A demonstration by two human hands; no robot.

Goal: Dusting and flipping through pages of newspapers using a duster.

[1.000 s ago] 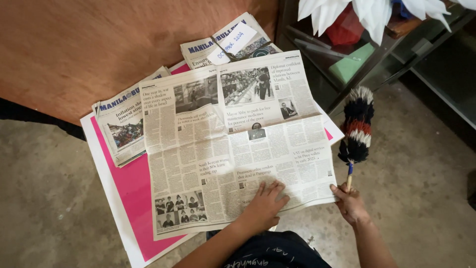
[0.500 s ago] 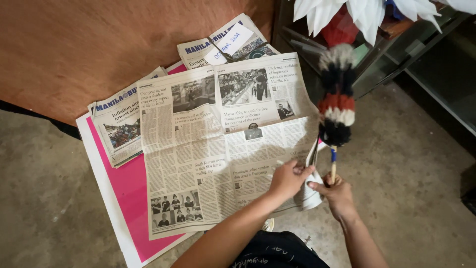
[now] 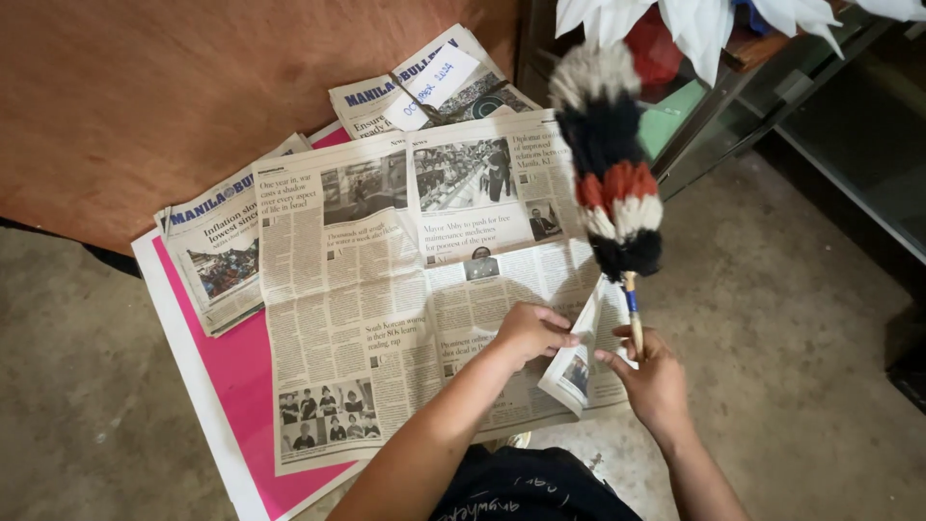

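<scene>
1. The concrete floor (image 3: 801, 318) carries everything; no desk is in view. A pink sheet (image 3: 217, 376) lies on it to the left of my hands, under the papers.
2. The open newspaper spread (image 3: 386, 289) lies flat ahead of my left hand, with a folded newspaper (image 3: 217, 256) beyond it to the left and another folded newspaper (image 3: 424, 87) further ahead.
3. The feather duster (image 3: 610, 164) now stands upright above my right hand; a second ago it lay on the floor beside the spread. I judge that it has been picked up while the paper is being handled.
4. A dark shelf unit (image 3: 772, 106) stands ahead and to the right of my right hand. It holds a green flat thing and something red; white petals hang over its top. What else is inside I cannot tell.
5. My left hand (image 3: 531, 330) is closed in a pinch on the lifted corner of the page (image 3: 577, 365), which was flat a second ago and is now curling up between my hands.
6. My right hand (image 3: 656, 381) is partly curled, with fingers on the duster's handle and on the same paper flap.
</scene>
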